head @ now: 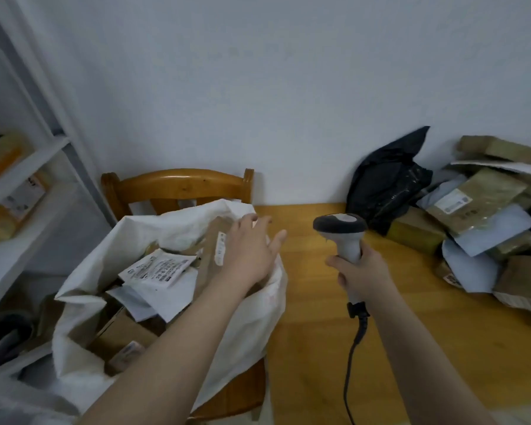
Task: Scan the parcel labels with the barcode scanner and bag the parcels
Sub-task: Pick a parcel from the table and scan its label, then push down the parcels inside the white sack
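A large white woven sack (252,320) sits open on a wooden chair, filled with several parcels; a white labelled mailer (158,268) lies on top and a brown box (210,240) leans beside it. My left hand (252,250) hovers over the sack's right rim with fingers spread, holding nothing. My right hand (360,271) grips the handle of a grey-and-black barcode scanner (342,231) upright above the wooden table (411,348); its cable hangs down. A pile of unsorted parcels (488,216) lies at the table's right end.
The wooden chair (178,185) stands against the white wall, left of the table. A crumpled black plastic bag (387,182) leans on the wall behind the scanner. White shelves (22,185) with orange boxes stand at the far left.
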